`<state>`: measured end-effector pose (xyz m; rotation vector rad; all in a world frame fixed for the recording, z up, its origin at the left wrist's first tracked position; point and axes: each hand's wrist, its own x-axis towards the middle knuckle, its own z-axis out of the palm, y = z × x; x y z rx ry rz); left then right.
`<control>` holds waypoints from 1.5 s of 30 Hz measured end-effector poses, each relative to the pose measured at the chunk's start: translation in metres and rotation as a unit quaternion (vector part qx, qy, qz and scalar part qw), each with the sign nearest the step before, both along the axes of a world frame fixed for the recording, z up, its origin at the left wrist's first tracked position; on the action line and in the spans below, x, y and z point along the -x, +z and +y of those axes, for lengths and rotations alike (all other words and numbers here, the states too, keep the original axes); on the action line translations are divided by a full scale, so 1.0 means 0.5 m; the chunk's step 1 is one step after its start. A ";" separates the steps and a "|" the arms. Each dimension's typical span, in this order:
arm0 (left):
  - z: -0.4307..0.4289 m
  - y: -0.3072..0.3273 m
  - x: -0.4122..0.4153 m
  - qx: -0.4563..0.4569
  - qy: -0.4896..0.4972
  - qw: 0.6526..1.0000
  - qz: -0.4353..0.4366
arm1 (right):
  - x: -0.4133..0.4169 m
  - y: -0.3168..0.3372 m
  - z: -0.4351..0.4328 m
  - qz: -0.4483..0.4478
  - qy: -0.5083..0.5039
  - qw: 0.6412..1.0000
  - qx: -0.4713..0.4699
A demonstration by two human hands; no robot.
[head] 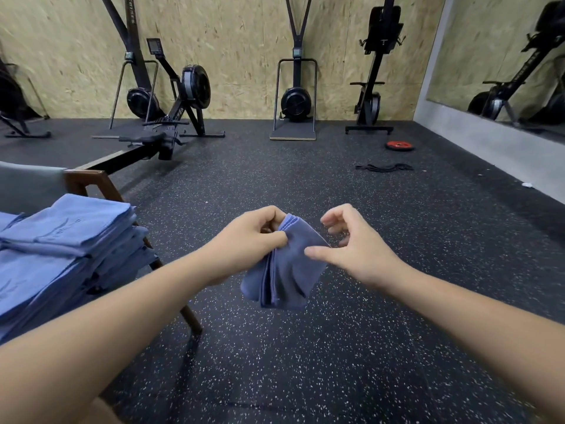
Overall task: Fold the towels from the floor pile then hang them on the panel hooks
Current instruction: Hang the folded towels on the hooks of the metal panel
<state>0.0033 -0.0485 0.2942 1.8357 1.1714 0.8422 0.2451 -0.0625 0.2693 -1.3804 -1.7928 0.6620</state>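
Observation:
A small blue towel (284, 270), folded into several layers, hangs in mid-air over the speckled floor. My left hand (253, 240) pinches its upper left corner between thumb and fingers. My right hand (351, 246) is just right of the towel, fingers loosely curled and apart; its thumb tip touches the towel's right edge. A stack of folded blue towels (61, 249) lies on a wooden chair (91, 182) at the left. No floor pile or panel hooks are in view.
Rowing and ski machines (189, 87) stand along the far board wall. A rower rail (122, 157) runs behind the chair. A red weight plate (399, 145) and black bands (385, 167) lie on the floor at the right. A mirror wall is at the far right.

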 end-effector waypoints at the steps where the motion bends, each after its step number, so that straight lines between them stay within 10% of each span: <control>1: -0.003 0.007 0.004 0.012 -0.021 0.999 -0.021 | -0.006 -0.002 0.005 0.010 0.012 0.999 0.038; 8: -0.011 0.031 0.048 0.049 -0.053 0.990 -0.120 | -0.032 -0.032 0.020 0.197 0.169 0.930 0.260; 16: 0.009 -0.010 0.103 0.065 0.015 0.994 -0.081 | -0.021 0.007 0.038 0.297 0.092 0.936 0.162; 21: -0.003 -0.032 0.114 0.069 -0.022 0.995 0.070 | 0.024 0.043 0.011 0.136 0.083 0.987 0.034; 33: -0.087 0.106 0.196 -0.067 -0.014 0.996 0.053 | 0.216 0.100 -0.032 0.029 0.169 0.983 -0.066; 45: -0.416 0.018 0.578 -0.102 0.296 0.928 -0.200 | 0.552 0.098 -0.119 -0.010 0.401 0.915 -0.046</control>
